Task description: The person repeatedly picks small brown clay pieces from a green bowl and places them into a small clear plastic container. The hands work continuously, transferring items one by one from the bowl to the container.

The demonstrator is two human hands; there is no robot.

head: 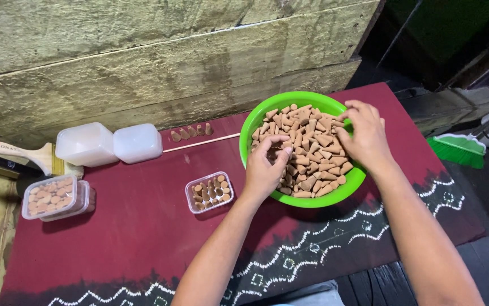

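Lime-green plastic bowl [267, 110] of tan incense cones [309, 150] is where you're at: both hands are in the pile, picking. Your left hand [266, 167] is curled with fingertips pinched on a cone or two, and your right hand [363, 136] is half open, fingers spread on the heap. Left of the bowl, a small clear tub [208, 191] sits part-filled; I'd guess the cones go in upright. Further left: two filled stacked tubs [52, 197] and two white lidded boxes [108, 143].

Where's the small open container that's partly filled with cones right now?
In the head view, the small clear container sits on the maroon cloth, just left of the green bowl and beside the left hand.
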